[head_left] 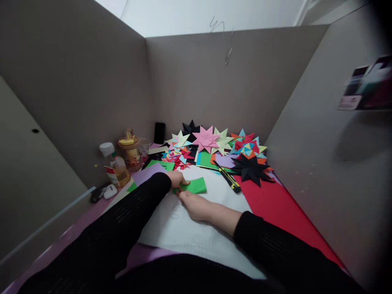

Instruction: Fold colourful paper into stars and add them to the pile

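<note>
A small folded strip of green paper (198, 185) lies on a large white sheet (202, 237). My left hand (177, 178) is at its left end, fingers closed and pressing down on it. From the front, my right hand (193, 204) grips the same end, its thumb and fingers pinched together at the lower left edge. The hands almost touch, and they hide the paper's left end. A yellow and black utility knife (229, 179) lies to the right of the green paper.
Folded paper stars, such as a pink star (207, 139) and a black star (252, 169), are piled at the back. Red paper (277, 212) covers the right side. At the left stand a bottle (114, 166) and a yellow-lidded jar (130, 154). Grey partitions (232, 81) enclose the table.
</note>
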The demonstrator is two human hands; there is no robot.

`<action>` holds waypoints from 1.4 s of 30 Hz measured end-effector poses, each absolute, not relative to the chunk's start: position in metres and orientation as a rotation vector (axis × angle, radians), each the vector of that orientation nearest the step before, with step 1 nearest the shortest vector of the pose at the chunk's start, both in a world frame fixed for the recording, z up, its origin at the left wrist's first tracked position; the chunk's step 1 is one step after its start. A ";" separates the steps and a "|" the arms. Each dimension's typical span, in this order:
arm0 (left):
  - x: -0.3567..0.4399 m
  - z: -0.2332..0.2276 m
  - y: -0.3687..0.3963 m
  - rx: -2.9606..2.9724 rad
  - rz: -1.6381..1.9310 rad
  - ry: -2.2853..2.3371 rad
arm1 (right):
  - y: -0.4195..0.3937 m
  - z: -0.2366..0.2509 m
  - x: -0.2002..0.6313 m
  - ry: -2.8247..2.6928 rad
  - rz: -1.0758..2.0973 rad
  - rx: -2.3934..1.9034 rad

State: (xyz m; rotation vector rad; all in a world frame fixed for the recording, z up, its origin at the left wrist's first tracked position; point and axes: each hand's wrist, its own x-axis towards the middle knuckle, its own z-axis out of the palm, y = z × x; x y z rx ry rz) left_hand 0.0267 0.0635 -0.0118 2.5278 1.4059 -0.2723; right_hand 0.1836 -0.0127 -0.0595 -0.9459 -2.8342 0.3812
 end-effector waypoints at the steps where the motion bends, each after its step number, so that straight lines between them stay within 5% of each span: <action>1: 0.025 -0.013 0.064 2.539 -0.269 1.395 | -0.014 -0.061 0.194 -2.802 0.393 -1.002; 10: 0.020 -0.027 0.063 2.535 -0.250 1.368 | -0.025 -0.055 0.256 -2.695 0.220 -1.520; 21: 0.024 -0.015 0.074 2.594 -0.569 1.342 | -0.040 -0.047 0.212 -2.930 -0.255 -1.313; 28: 0.041 -0.018 0.078 2.581 -0.468 1.417 | -0.030 -0.042 0.166 -2.982 -0.085 -0.855; 42: -0.006 -0.018 0.051 2.715 -0.261 1.511 | -0.023 -0.028 0.251 -2.822 0.128 -1.563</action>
